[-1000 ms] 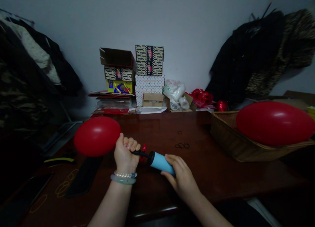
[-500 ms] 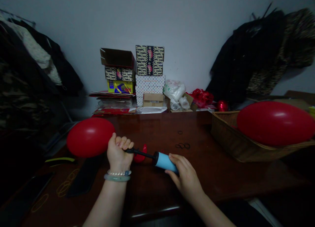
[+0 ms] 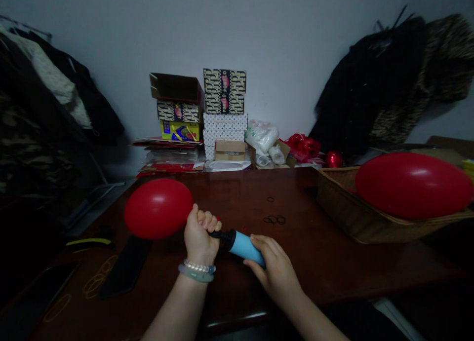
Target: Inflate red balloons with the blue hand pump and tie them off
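Observation:
My left hand [image 3: 202, 232] is closed in a fist around the black end of a balloon pump [image 3: 247, 248]. From the far side of that fist bulges an inflated red balloon [image 3: 158, 208]; its neck is hidden by my fingers. The pump's light blue barrel lies in my right hand [image 3: 276, 267], thumb on the near side and fingers over the top. Only a short stretch of black shaft shows between the left fist and the barrel. A small bit of red peeks out behind my left knuckles, mostly covered.
A wicker basket [image 3: 344, 210] at the right holds a large red balloon [image 3: 413, 185]. Black bands [image 3: 274, 219] lie mid-table. Yellowish rubber bands [image 3: 98, 279], a dark phone-like slab [image 3: 126, 269] and a yellow-green strip [image 3: 89, 242] lie at the left. Stacked boxes [image 3: 225, 92] stand behind.
My left hand and the balloon have moved right, toward the barrel. The black shaft, long before, is now mostly inside the barrel. My right hand has barely shifted.

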Demonstrator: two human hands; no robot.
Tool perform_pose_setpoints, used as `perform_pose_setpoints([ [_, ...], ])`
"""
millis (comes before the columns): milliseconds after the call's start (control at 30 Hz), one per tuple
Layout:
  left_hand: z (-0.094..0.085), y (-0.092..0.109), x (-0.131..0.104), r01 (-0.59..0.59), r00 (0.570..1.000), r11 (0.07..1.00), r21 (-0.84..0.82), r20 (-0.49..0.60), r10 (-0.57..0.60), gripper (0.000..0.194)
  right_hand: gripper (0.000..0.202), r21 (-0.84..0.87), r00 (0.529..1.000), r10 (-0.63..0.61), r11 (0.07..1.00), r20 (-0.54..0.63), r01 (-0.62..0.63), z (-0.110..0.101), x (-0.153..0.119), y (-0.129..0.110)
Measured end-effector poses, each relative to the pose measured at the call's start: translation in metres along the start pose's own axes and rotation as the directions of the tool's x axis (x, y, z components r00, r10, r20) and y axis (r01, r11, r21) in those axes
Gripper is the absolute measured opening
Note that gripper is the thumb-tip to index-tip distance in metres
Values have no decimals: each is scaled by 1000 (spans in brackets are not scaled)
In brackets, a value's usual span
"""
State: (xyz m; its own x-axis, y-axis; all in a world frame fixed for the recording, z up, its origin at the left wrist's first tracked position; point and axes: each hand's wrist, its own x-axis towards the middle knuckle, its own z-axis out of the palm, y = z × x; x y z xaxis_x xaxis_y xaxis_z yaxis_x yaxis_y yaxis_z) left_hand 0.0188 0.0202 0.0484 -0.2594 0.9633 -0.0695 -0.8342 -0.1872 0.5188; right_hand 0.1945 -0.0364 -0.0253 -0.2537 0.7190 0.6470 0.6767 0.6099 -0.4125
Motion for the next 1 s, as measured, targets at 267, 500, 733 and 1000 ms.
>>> perform_pose_setpoints([
  [267, -3, 23, 9, -40, 999, 999, -15, -29, 40, 45, 43, -2, 998, -12, 1000, 56, 12, -4, 0, 10],
  [500, -10, 44, 18, -82, 995, 995, -54, -59, 79, 44, 43, -28, 999, -6, 1000, 53, 8, -14, 0, 21],
  [733, -8, 36, 15, -79, 996, 995, -60, -55, 76, 44, 39, -56, 1000, -15, 998, 16, 16, -14, -1, 19],
  [1000, -5, 17, 9, -14, 1000, 997, -69, -27, 13, 43, 40, -55, 1000, -24, 998, -6, 24, -7, 0, 7],
])
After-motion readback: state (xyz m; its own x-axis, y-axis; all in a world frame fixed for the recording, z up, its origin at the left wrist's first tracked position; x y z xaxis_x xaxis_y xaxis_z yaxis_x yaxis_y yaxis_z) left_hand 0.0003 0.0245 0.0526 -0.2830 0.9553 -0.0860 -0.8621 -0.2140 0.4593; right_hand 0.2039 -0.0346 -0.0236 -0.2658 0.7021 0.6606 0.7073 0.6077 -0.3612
